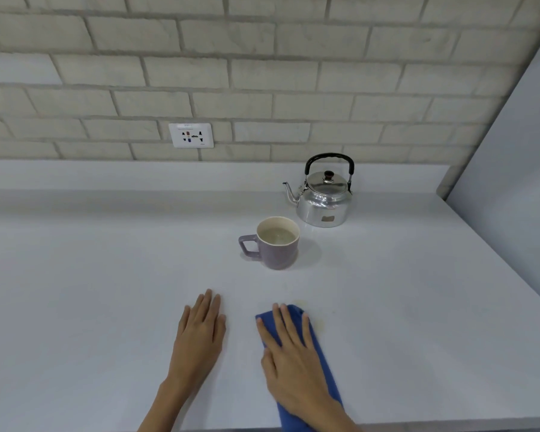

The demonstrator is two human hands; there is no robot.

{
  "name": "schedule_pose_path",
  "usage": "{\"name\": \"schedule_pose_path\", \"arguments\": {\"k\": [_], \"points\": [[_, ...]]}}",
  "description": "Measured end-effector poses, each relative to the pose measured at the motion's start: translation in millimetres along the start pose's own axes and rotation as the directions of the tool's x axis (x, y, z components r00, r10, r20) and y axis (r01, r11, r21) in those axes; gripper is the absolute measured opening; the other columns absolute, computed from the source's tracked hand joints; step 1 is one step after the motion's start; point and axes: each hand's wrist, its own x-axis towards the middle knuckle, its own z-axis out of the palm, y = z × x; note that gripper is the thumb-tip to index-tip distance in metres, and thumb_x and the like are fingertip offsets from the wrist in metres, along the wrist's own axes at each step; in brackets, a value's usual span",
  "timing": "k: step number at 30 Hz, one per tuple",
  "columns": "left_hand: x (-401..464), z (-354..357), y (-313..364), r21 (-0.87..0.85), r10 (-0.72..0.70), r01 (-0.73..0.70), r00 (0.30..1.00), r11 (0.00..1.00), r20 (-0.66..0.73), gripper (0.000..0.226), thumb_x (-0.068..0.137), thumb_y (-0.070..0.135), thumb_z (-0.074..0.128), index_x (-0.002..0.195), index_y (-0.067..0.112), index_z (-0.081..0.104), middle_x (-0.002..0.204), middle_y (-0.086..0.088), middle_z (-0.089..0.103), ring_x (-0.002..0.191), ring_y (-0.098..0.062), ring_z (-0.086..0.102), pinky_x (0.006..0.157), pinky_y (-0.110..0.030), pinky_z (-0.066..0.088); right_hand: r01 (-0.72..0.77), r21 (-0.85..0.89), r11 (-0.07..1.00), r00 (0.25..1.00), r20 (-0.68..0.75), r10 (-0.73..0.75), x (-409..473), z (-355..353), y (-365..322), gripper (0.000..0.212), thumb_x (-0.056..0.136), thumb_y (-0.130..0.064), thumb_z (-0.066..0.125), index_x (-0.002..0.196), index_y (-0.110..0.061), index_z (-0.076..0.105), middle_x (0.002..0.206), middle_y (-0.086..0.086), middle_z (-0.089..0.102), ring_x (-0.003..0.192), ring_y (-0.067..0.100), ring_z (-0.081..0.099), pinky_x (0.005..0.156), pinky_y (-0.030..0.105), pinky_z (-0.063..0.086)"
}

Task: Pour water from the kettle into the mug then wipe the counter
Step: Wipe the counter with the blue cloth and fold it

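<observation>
Bare left hand (200, 330) lies flat, grip released, on the counter (91, 291). Right hand (293, 353) presses the blue cloth (320, 347); a wide sweep toward twelve o'clock could knock the filled mug (278, 243) beside the kettle (323, 198).

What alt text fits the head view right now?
The right hand presses flat on a blue cloth on the counter; the left hand rests flat beside it. Behind, a mug holding water stands before a metal kettle.

One head-worn wide-angle cam only: counter (106, 307) viewed from above, fwd and down, near; brick wall (262, 73) faced straight ahead.
</observation>
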Motion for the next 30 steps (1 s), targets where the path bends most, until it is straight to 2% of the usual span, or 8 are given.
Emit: {"name": "schedule_pose_path", "arguments": {"k": [5, 8, 14, 22, 23, 26, 28, 30], "points": [[-2, 2, 0, 0.032, 0.005, -0.005, 1.000, 0.999, -0.021, 0.050, 0.100, 0.030, 0.029, 0.148, 0.016, 0.019, 0.158, 0.000, 0.015, 0.146, -0.014, 0.008, 0.117, -0.030, -0.003, -0.018, 0.053, 0.998, 1.000, -0.019, 0.019, 31, 2, 27, 0.056, 0.099, -0.034, 0.018, 0.152, -0.018, 0.008, 0.160, 0.008, 0.002, 0.148, 0.020, -0.004, 0.113, 0.043, -0.016], [-2, 3, 0, 0.034, 0.004, -0.004, 1.000, 0.999, -0.022, 0.051, 0.100, 0.031, 0.027, 0.148, 0.016, 0.017, 0.158, 0.001, 0.014, 0.146, -0.013, 0.007, 0.117, -0.030, -0.004, -0.068, 0.076, 0.995, 0.997, -0.036, 0.071, 53, 8, 26, 0.060, 0.100, -0.037, 0.017, 0.151, -0.010, 0.000, 0.161, 0.006, -0.002, 0.148, 0.016, -0.006, 0.116, 0.037, -0.020], [-5, 2, -1, 0.015, 0.021, -0.020, 1.000, 1.000, -0.023, 0.052, 0.100, 0.034, 0.029, 0.148, 0.016, 0.017, 0.158, 0.001, 0.014, 0.143, -0.007, 0.001, 0.117, -0.028, -0.003, -0.058, 0.081, 0.995, 0.998, 0.011, 0.057, 79, 11, 4, 0.060, 0.100, -0.035, 0.019, 0.150, -0.006, 0.003, 0.161, 0.009, -0.001, 0.148, 0.019, -0.006, 0.117, 0.039, -0.014], [-8, 3, -1, 0.029, 0.033, -0.033, 0.999, 0.999, -0.004, 0.058, 0.098, 0.039, 0.030, 0.148, 0.017, 0.012, 0.158, 0.001, 0.009, 0.139, -0.004, -0.007, 0.117, -0.028, -0.005, 0.129, 0.097, 0.987, 0.991, 0.019, -0.132, 36, 12, -15, 0.056, 0.100, -0.030, 0.021, 0.151, -0.012, 0.006, 0.161, 0.004, 0.002, 0.148, 0.015, -0.005, 0.115, 0.039, -0.021], [-8, 3, -1, 0.029, 0.033, -0.033, 0.999, 0.999, -0.004, 0.058, 0.098, 0.040, 0.031, 0.148, 0.017, 0.012, 0.158, 0.001, 0.009, 0.140, -0.005, -0.007, 0.118, -0.028, -0.004, 0.141, 0.095, 0.985, 0.990, -0.003, -0.142, 26, 11, -12, 0.055, 0.099, -0.030, 0.022, 0.151, -0.013, 0.013, 0.161, 0.003, 0.009, 0.148, 0.015, 0.002, 0.116, 0.039, -0.017], [-9, 3, -2, 0.018, 0.029, -0.029, 1.000, 0.999, -0.001, 0.059, 0.098, 0.041, 0.031, 0.148, 0.018, 0.011, 0.158, 0.001, 0.008, 0.140, -0.005, -0.007, 0.118, -0.029, -0.004, 0.104, 0.028, 0.994, 0.994, -0.038, -0.103, -4, 3, 4, 0.051, 0.091, -0.034, 0.035, 0.138, -0.019, 0.049, 0.146, -0.002, 0.046, 0.137, 0.011, 0.038, 0.110, 0.037, 0.013], [-9, 4, -2, 0.014, 0.027, -0.027, 1.000, 1.000, -0.007, 0.059, 0.097, 0.041, 0.032, 0.148, 0.018, 0.013, 0.158, 0.002, 0.009, 0.141, -0.005, -0.005, 0.119, -0.029, -0.004, 0.073, 0.017, 0.997, 0.995, -0.075, -0.071, -16, 0, 23, 0.050, 0.091, -0.036, 0.038, 0.137, -0.021, 0.051, 0.144, -0.004, 0.048, 0.134, 0.011, 0.042, 0.107, 0.037, 0.017], [-10, 4, -1, 0.016, 0.028, -0.028, 0.999, 0.999, -0.016, 0.058, 0.097, 0.040, 0.033, 0.148, 0.018, 0.016, 0.158, 0.002, 0.010, 0.142, -0.006, -0.003, 0.119, -0.030, -0.003, 0.024, 0.010, 1.000, 0.998, -0.058, -0.023, -15, -1, 49, 0.051, 0.094, -0.035, 0.035, 0.142, -0.020, 0.043, 0.150, -0.003, 0.038, 0.139, 0.013, 0.034, 0.111, 0.037, 0.011]]}}
